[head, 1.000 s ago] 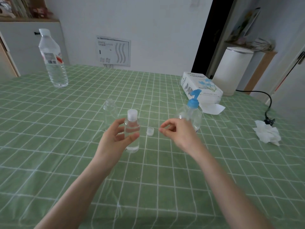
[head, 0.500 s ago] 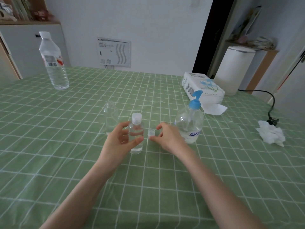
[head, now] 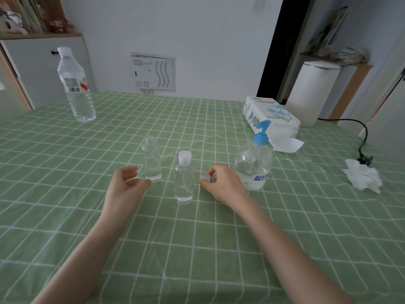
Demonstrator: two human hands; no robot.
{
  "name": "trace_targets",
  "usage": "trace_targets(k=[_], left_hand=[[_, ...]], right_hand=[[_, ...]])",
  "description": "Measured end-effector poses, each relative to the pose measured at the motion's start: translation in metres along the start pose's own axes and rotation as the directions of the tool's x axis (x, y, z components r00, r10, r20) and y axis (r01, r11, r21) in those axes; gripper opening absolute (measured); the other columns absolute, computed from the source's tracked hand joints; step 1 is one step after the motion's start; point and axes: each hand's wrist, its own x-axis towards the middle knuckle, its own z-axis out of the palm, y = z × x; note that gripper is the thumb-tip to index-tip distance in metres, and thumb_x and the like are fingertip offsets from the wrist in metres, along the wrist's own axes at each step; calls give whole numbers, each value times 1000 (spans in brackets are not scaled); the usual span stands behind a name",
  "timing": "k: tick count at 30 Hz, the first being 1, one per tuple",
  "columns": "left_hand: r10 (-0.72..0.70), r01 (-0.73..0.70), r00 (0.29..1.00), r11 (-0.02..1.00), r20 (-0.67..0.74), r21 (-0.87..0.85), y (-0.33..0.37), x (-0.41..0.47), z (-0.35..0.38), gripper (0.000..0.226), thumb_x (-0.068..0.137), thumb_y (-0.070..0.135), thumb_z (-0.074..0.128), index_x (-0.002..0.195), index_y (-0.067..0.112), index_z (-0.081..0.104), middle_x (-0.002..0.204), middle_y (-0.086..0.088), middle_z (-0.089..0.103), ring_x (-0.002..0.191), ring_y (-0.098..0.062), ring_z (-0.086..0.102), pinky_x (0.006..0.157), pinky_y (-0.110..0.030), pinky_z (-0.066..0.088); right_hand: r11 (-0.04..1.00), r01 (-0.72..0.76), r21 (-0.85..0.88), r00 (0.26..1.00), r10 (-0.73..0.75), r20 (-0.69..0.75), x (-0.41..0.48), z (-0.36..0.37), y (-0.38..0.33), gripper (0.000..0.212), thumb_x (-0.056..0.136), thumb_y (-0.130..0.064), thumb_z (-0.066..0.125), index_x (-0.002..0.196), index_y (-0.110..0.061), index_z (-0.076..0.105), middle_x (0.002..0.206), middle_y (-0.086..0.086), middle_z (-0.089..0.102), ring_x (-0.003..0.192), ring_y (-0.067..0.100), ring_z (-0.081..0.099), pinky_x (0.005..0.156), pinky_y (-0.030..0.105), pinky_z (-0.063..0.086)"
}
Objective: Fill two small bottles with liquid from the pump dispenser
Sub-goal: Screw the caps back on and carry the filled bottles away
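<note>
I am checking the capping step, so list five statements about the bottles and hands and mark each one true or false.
1. The nearer small bottle wears its cap. True.
2. The farther small bottle is capped too. False: its neck is open, with no cap on it.
3. The right hand pinches a small cap in its fingers. True.
4. The left hand grips the nearer small bottle. False: it holds nothing and sits beside the farther small bottle.
5. The pump dispenser lies on its side. False: it stands upright, just beyond the right hand.
</note>
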Motion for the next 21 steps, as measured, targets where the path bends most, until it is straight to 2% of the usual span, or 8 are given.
trace_targets(k=[3,6,8,11,15,18,21], left_hand=[[-10,8,999,998,36,65,1,19,7,66,80,21,71,136,15,37,135,-3,45,115,-18,46,92,-33,39],[-24,19,998,998,66,68,2,33,17,71,79,24,72,138,13,34,137,-6,47,122,-23,48,97,-37,40],[-9,3,997,997,70,76,1,38,22,59,80,24,71,131,13,42,126,-6,56,114,-24,54,92,-38,44],[37,-42,998,995,57,86,0,42,25,32,81,25,69,109,18,54,104,4,62,104,-23,58,88,-40,47],[69,-72,996,996,62,45,-1,39,21,19,81,23,70,95,27,57,93,12,62,94,-17,61,80,-34,47],[78,-79,993,997,84,15,0,25,16,19,80,21,71,88,32,57,93,9,64,88,-13,62,74,-29,48],[63,-59,990,997,127,-40,2,3,3,19,79,19,72,91,29,61,93,7,69,85,-11,65,68,-20,46]], right_hand=[[1000,-17,20,1000,17,3,-6,-4,2,31,88,-39,63,105,-13,60,73,-3,58,63,15,55,64,31,49],[1000,-13,20,1000,13,-2,-15,-9,5,31,86,-41,64,101,-14,60,72,-5,57,63,13,54,66,32,50],[999,-5,50,1000,4,12,-23,-12,8,29,85,-41,66,99,-16,60,69,-8,55,59,7,50,64,31,49],[993,3,119,999,-7,33,-33,-16,11,24,83,-37,71,93,-19,60,68,-9,55,58,5,49,63,28,49],[981,37,190,998,-47,45,-44,-24,9,21,80,-37,74,90,-22,61,72,-11,60,60,0,52,52,10,43],[956,86,282,993,-107,59,-52,-28,5,16,81,-32,74,88,-24,62,80,-12,65,67,-3,58,60,4,46],[912,118,393,979,-174,110,-63,-31,-3,10,84,-26,72,89,-23,64,84,-11,69,72,-1,64,69,8,51]])
